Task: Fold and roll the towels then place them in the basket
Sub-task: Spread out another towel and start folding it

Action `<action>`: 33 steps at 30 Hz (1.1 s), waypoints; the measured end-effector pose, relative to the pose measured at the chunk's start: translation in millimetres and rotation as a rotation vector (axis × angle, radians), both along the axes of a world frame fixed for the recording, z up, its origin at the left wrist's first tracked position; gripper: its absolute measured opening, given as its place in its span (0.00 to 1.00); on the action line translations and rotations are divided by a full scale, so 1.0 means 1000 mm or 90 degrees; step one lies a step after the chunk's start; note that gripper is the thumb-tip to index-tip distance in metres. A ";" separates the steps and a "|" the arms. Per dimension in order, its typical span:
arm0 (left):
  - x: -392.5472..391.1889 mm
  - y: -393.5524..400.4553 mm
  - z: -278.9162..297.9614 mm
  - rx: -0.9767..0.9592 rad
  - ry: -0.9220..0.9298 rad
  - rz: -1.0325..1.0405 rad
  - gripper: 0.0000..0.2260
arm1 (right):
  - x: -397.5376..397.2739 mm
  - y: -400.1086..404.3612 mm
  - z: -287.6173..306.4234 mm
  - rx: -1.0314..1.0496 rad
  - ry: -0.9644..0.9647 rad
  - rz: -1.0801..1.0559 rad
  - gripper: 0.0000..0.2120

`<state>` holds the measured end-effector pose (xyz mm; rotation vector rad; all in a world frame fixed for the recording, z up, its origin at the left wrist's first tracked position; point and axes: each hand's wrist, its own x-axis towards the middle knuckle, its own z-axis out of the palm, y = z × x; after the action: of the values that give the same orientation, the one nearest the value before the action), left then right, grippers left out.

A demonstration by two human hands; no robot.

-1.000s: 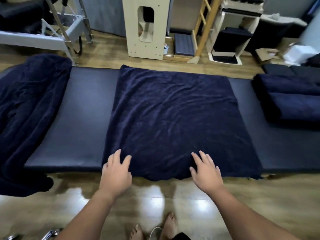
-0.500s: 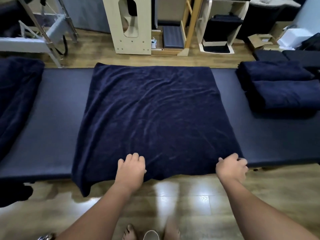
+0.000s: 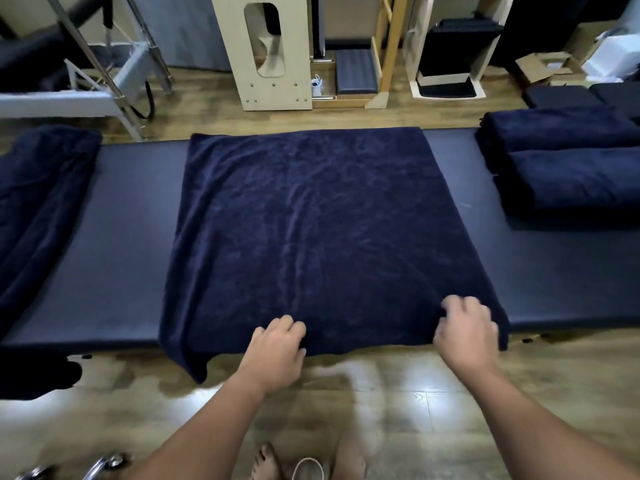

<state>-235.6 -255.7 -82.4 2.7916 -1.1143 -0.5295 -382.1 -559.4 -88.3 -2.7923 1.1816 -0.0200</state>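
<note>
A navy towel [image 3: 322, 230] lies spread flat across the dark padded table [image 3: 131, 244], its near edge hanging over the front. My left hand [image 3: 277, 348] grips that near edge around the middle, fingers curled over the cloth. My right hand [image 3: 467, 330] grips the near edge close to the towel's right corner, fingers curled; it is slightly blurred. Two folded navy towels [image 3: 568, 168] sit stacked at the table's right end. No basket is in view.
A loose heap of navy cloth [image 3: 38, 209] drapes over the table's left end and down toward the floor. Beyond the table stand wooden exercise frames [image 3: 273, 53] and a metal frame [image 3: 114, 74]. My bare feet [image 3: 311, 462] stand on the wooden floor.
Both hands went from lying flat and open on the towel to curling round its near edge. My right hand shifted right toward the corner. The camera moved slightly rightward.
</note>
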 end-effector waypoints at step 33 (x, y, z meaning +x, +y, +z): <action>0.160 0.107 -0.002 0.111 0.084 0.426 0.34 | 0.184 0.138 0.016 0.149 0.103 0.418 0.26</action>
<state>-75.3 -148.8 -84.4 2.9641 -0.0779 -0.7274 -198.2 -420.9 -72.0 -2.8518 0.2147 0.3747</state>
